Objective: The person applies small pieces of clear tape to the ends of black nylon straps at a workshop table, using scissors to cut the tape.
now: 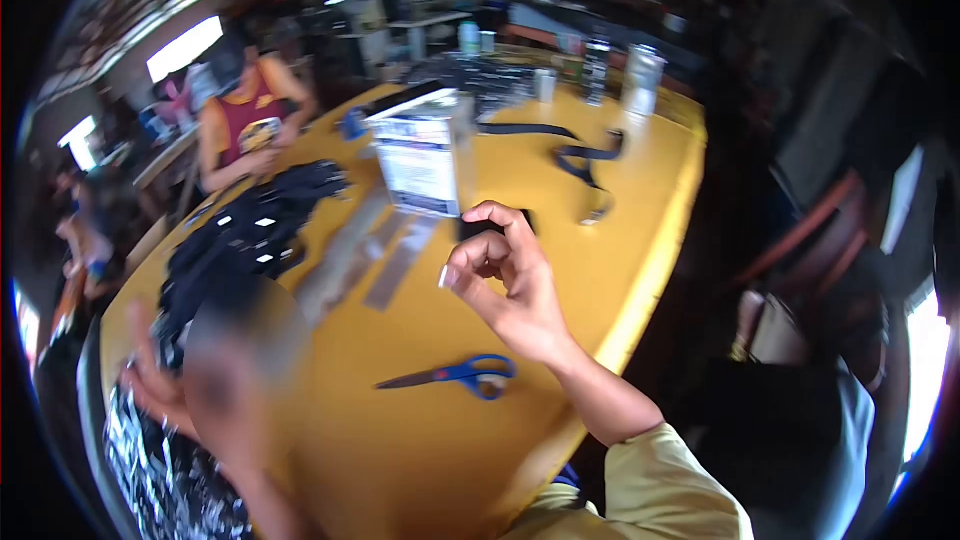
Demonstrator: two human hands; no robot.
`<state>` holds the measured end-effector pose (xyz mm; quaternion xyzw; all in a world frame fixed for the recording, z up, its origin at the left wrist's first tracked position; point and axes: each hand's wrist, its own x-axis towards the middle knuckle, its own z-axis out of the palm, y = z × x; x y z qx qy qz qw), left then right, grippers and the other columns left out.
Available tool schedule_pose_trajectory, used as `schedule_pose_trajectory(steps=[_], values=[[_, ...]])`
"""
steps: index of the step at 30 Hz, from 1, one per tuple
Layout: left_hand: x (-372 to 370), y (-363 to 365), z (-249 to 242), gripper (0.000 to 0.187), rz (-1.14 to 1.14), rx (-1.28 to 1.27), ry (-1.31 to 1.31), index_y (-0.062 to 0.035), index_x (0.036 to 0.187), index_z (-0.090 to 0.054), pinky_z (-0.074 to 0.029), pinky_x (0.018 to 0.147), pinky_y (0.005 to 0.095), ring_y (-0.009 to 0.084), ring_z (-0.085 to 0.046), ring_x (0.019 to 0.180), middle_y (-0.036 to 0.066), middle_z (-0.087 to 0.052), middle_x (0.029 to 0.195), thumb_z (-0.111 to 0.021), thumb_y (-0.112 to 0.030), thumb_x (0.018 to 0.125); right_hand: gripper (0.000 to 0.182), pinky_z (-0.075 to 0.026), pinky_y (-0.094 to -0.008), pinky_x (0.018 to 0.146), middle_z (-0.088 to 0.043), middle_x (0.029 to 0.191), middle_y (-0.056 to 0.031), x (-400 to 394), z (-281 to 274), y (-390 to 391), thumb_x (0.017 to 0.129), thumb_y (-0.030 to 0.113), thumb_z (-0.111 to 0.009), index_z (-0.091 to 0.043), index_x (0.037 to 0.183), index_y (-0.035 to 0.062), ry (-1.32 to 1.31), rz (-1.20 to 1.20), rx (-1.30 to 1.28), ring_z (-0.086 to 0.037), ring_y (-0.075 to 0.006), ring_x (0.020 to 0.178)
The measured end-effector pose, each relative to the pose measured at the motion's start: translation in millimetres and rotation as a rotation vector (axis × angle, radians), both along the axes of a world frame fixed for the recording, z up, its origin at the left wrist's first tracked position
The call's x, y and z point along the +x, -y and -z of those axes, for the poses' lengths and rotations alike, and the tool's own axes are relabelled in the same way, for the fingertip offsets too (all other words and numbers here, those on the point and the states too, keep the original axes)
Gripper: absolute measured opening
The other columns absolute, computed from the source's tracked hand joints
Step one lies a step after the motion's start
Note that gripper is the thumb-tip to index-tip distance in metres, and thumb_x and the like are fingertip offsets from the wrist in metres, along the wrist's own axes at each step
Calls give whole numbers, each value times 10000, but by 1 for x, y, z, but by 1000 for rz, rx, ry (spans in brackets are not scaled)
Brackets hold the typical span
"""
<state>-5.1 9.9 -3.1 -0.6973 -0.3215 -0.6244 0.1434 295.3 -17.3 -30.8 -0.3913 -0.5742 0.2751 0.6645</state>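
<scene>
My right hand point(510, 285) is raised over the yellow table point(560, 290), its fingers curled towards the thumb. A small white spot point(444, 278) shows at the thumb tip; whether it is a held piece or the nail is unclear. Below this hand lie blue-handled scissors point(470, 375), blades pointing left. Behind it is a dark flat object point(525, 223), partly hidden. At the lower left, my left hand point(160, 380) is smeared and partly covered by a blurred patch, its visible fingers spread. Shiny black-and-silver material point(160, 470) lies beneath it.
Black straps with white tags point(240, 230) are heaped at left. Near the middle stands a white printed box point(418, 165), beside grey strips point(400, 265). A loose black strap point(585, 155) and clear containers point(642, 80) lie beyond. A co-worker point(250, 115) is across the table.
</scene>
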Motion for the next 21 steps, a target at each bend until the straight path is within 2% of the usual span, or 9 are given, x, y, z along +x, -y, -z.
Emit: schedule_pose_trajectory(steps=[6,7,11,13,14,17,19,20,21], values=[[1,3,-12,893,-121,1,85,-132,1566,-52,-426,596,182,95,-383,596,218,-388,1522,-600,96,899,468,-487,-254,703,-646,895,-76,183,101,18,879,-36,-581,-397,1292,86,-149,463,-162,-600,-105,775],[-4,0,-9,842,-100,16,67,-139,1561,-116,-457,606,177,67,-460,611,193,-419,1510,-605,65,906,456,-484,-248,678,-636,878,-77,217,115,23,882,-29,-593,-403,1279,89,-168,531,-163,-592,-106,749],[2,-10,-3,778,-72,56,32,-140,1543,-167,-453,612,183,80,-486,640,196,-417,1510,-613,23,927,437,-461,-256,588,-581,802,-47,325,137,32,888,34,-666,-413,1242,75,-281,774,-347,-575,-102,667],[6,-3,-18,1107,-149,3,-98,-77,1543,62,-510,983,543,374,-483,1274,179,-404,1490,-775,-280,847,491,-451,-264,544,-586,807,-55,371,141,24,880,48,-683,-395,1277,44,-290,831,-414,-568,-109,615],[8,-1,-19,1134,-196,-32,-91,-79,1536,76,-515,989,491,366,-489,1263,193,-445,1451,-796,-241,829,509,-448,-260,533,-585,806,-58,397,149,19,876,49,-688,-388,1287,39,-238,835,-409,-567,-111,607],[5,0,-23,1137,-289,-27,-182,-76,1537,72,-509,993,498,350,-489,1260,211,-444,1438,-800,-221,823,533,-443,-255,513,-581,801,-61,440,154,3,869,47,-695,-377,1297,32,-210,849,-423,-562,-114,592],[7,-1,-21,1129,-100,-70,-50,-82,1540,59,-557,939,473,342,-532,1205,210,-426,1442,-802,-177,815,539,-441,-253,505,-578,797,-62,455,148,-4,867,46,-697,-374,1298,30,-231,858,-440,-558,-114,586],[2,0,-29,1115,-318,34,-275,-92,1542,50,-618,842,409,328,-586,1121,223,-411,1440,-793,-132,814,541,-441,-258,498,-578,800,-65,461,146,-8,867,42,-695,-370,1299,27,-246,872,-474,-556,-113,585],[10,2,-25,1109,-144,-62,-99,-96,1543,50,-619,852,425,338,-606,1091,239,-408,1437,-787,-118,816,543,-441,-264,491,-579,802,-68,467,147,-12,867,38,-694,-367,1300,24,-262,885,-510,-553,-112,584]])
